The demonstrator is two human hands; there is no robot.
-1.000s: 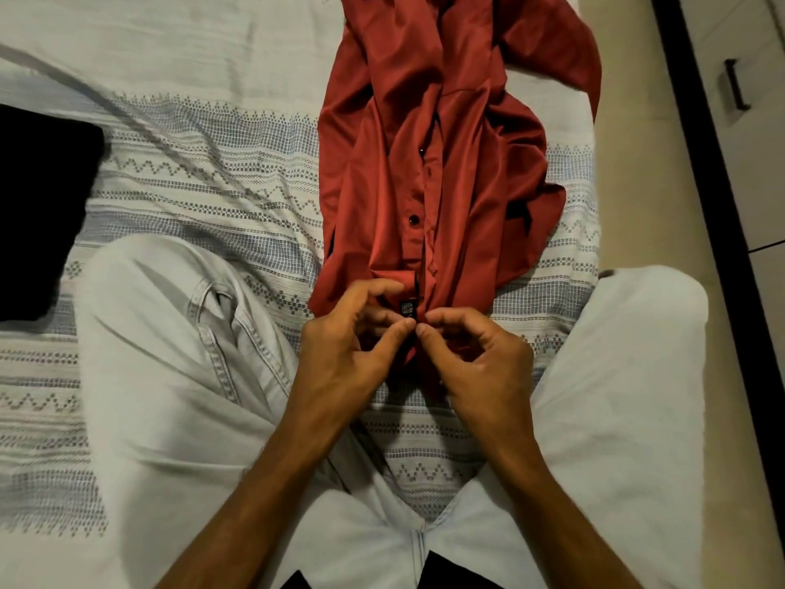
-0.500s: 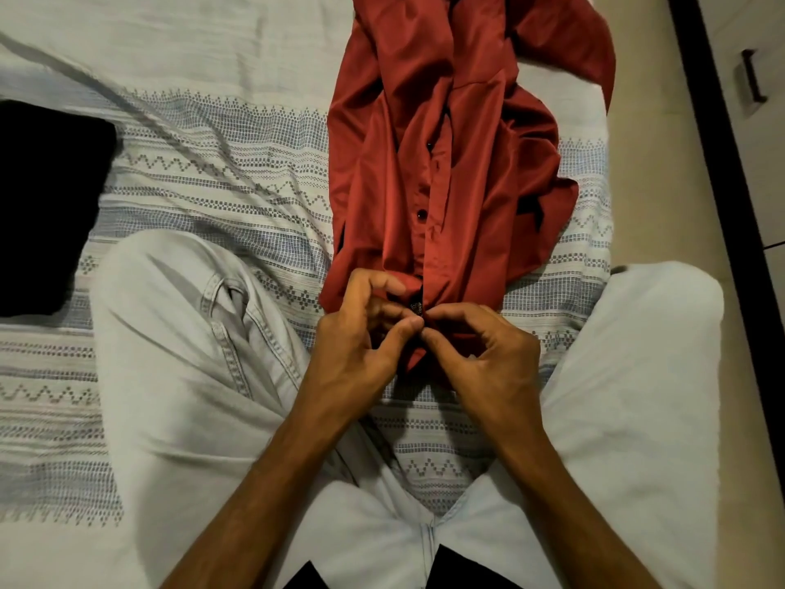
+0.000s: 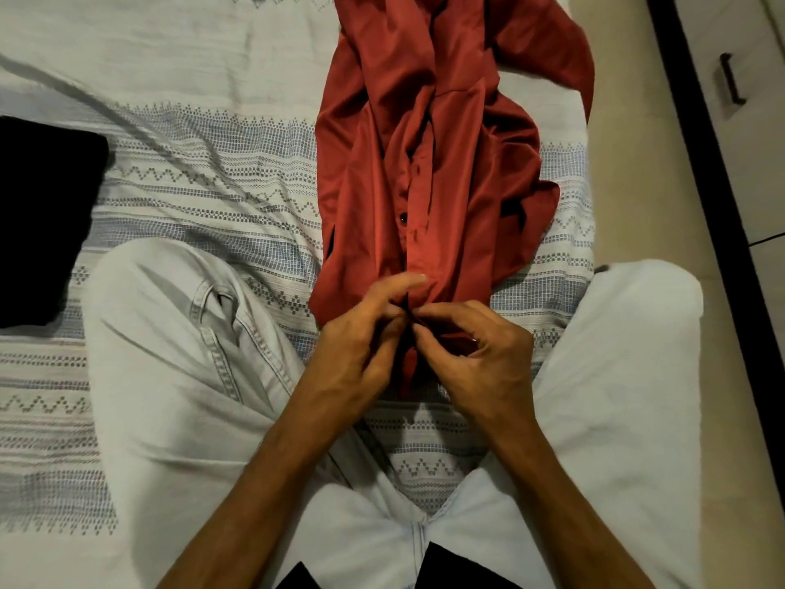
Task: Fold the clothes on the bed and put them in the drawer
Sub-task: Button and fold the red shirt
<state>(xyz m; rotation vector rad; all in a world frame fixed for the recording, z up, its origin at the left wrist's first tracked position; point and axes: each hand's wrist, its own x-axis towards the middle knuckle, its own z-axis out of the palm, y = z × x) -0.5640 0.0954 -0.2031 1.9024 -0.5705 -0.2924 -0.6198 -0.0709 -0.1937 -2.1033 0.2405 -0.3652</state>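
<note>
Bed (image 3: 212, 78): covered by a pale spread with bands of grey-blue woven pattern, filling most of the head view. Floor (image 3: 628, 163): beige strip along the bed's right edge, bordered by a dark line. Cabinet (image 3: 756, 142): pale front at far right, with one dark bar handle (image 3: 731, 78). Person: seated on the bed, legs in light denim trousers (image 3: 170, 376) spread to either side. Red shirt (image 3: 424, 163): long-sleeved, button-front, lying lengthwise on the spread between the knees and running away toward the top edge; rumpled, sleeves bunched at its right side, lower hem nearest the person. Black cloth item (image 3: 42, 218): flat on the spread at the left edge, well apart from the shirt; its kind cannot be told. Left hand (image 3: 361, 346): fingers curled, thumb and fingertips pinching the shirt's front placket near the hem. Right hand (image 3: 480, 354): fingers curled, pinching the same placket from the other side, its fingertips meeting those of the left. Button (image 3: 402, 217): small, dark, on the placket above the hands.
</note>
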